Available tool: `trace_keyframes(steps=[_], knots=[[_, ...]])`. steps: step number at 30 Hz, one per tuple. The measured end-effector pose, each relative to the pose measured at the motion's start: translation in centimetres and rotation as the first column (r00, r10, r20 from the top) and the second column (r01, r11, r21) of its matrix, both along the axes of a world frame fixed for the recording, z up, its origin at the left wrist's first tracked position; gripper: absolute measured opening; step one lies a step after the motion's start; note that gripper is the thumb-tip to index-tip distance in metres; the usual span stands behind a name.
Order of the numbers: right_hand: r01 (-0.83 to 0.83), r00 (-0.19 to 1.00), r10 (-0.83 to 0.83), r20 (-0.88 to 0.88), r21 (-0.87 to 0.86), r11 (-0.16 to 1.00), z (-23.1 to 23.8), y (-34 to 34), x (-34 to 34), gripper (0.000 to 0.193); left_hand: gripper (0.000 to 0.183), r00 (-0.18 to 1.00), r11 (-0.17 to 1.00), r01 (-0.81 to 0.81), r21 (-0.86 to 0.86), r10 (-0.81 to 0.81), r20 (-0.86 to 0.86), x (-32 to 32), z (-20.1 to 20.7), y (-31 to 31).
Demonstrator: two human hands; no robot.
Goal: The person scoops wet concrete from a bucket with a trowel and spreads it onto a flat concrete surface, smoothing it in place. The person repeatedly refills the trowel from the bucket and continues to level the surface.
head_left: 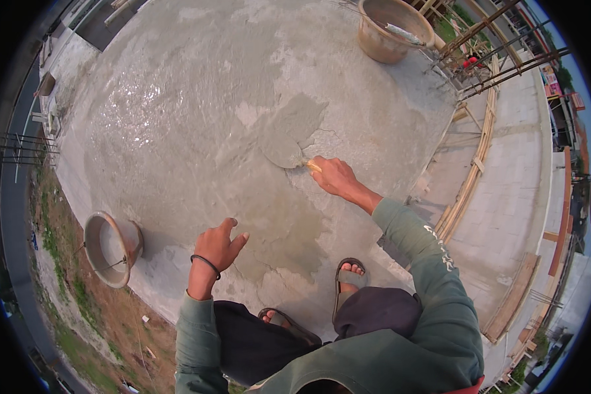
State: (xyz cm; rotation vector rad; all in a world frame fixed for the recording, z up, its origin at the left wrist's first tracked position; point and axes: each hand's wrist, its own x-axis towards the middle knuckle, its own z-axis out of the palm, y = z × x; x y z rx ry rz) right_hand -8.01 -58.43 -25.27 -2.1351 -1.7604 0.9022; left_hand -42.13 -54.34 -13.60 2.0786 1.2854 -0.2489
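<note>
My right hand (pixel 336 177) is wrapped round the wooden handle of a trowel (pixel 284 153). The trowel's blade lies against wet grey cement (pixel 190 151) spread over a slab, and the blade is hard to tell from the cement by colour. Thumb and fingers apart, my left hand (pixel 218 248) hovers over the cement near my left knee and holds nothing; a dark band circles its wrist. A darker patch of fresh cement (pixel 285 240) lies between my two hands, just ahead of my sandalled feet.
A bucket (pixel 138 240) with a wire handle stands at the slab's left edge, beside a drop to grassy ground. At the far right corner are a large brown tub (pixel 381 46) and jutting steel bars (pixel 505 69). Bamboo poles (pixel 479 164) run along the right edge.
</note>
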Motion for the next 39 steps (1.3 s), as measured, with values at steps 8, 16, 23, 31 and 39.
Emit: trace_keyframes(steps=[8,16,23,31,39], knots=[[-0.320,0.945,0.313,-0.095,-0.078,0.944,-0.1,-6.1,-11.8,0.030,0.043,0.997,0.999,-0.039,0.011,0.040,-0.064,1.0,-1.8,0.9],[0.149,0.989,-0.149,0.002,0.014,0.989,-0.6,-4.0,-6.0,0.029,0.040,1.000,0.998,-0.001,0.063,0.001,0.010,-0.6,-3.2,1.3],[0.185,0.981,-0.180,-0.072,0.063,0.981,-1.5,-2.2,-5.5,0.028,0.043,0.998,0.997,-0.052,-0.052,0.050,-0.045,0.2,-2.1,1.5],[0.492,0.869,-0.486,-0.088,0.058,0.869,-2.4,-3.1,-4.0,0.025,0.042,0.998,0.998,-0.038,-0.059,0.036,-0.042,0.2,-2.2,1.4],[0.458,0.889,-0.458,-0.005,0.036,0.888,-1.0,-4.2,-0.9,0.027,0.043,0.998,0.998,-0.018,-0.059,0.015,-0.060,0.6,-2.5,1.1]])
